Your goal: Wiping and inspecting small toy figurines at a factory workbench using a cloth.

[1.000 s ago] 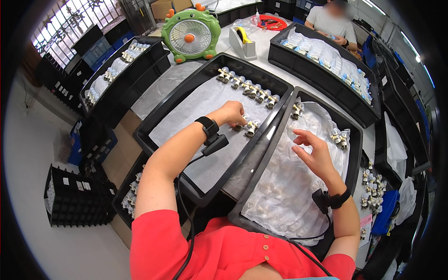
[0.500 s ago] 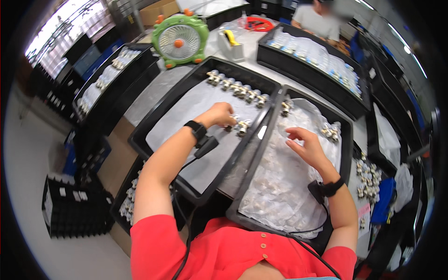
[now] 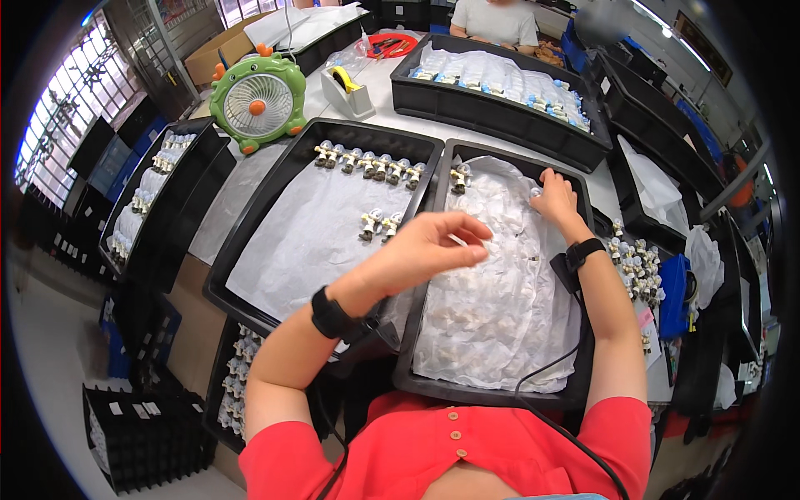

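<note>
My left hand [image 3: 440,247] hovers over the left side of the right-hand black tray [image 3: 483,397], palm down, fingers loosely bent and apart, with nothing in it. At that tray's far right, my right hand [image 3: 557,198] has its fingers closed around a small pale figurine [image 3: 536,192], mostly hidden by the fingers. Crinkled white paper [image 3: 492,308] lines this tray, with a few figurines [image 3: 459,177] in its far left corner. In the left black tray [image 3: 375,131], a row of figurines [image 3: 367,164] stands along the far side, and a small group [image 3: 381,225] sits nearer on white paper.
Beyond the trays are a green fan [image 3: 257,107], a tape dispenser [image 3: 350,96] and a long black crate [image 3: 500,100] of wrapped pieces. Loose figurines [image 3: 635,262] lie right of the tray, near a blue bin [image 3: 673,287]. A person [image 3: 497,21] sits across the table.
My left hand has left the figurines in the left tray and moved right over the other tray. My right hand has reached to the figurines at the far right. The view has shifted.
</note>
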`<state>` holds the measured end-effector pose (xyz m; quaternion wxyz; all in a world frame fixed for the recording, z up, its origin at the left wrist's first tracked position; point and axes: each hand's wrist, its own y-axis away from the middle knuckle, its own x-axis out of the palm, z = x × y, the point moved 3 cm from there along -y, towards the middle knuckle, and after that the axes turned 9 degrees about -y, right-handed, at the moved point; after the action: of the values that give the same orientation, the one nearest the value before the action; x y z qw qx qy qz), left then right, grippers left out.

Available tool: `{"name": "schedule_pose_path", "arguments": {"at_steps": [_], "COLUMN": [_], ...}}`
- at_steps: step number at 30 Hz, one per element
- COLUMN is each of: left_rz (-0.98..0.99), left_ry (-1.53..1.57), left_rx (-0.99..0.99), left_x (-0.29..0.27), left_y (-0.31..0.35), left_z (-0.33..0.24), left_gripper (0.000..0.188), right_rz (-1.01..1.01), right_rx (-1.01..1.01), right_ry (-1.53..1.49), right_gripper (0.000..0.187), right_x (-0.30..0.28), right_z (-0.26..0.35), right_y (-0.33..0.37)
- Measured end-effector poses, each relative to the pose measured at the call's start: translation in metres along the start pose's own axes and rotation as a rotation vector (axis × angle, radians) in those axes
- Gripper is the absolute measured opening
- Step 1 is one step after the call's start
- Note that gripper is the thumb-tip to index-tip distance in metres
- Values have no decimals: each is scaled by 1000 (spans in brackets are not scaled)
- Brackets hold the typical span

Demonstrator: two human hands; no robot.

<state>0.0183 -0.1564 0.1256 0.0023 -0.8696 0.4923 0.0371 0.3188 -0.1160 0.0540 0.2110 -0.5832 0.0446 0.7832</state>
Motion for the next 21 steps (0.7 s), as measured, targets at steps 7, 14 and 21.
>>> {"name": "schedule_pose_path", "arguments": {"at_steps": [7, 14, 21], "left_rz": [29, -189, -370], "left_ry": [41, 108, 95], "left_rx": [-70, -1, 195], "left_x": [21, 19, 17], "left_y": [-7, -5, -10], "left_z": [9, 17, 20], "left_gripper": [30, 44, 57], "right_rz": [95, 167, 604], "right_rx": [-27, -220, -223], "right_ry": [21, -794, -1602], "right_gripper": [49, 43, 36], "right_x": [5, -45, -32], "right_z": [-3, 59, 107], "right_y": [2, 38, 101]}}
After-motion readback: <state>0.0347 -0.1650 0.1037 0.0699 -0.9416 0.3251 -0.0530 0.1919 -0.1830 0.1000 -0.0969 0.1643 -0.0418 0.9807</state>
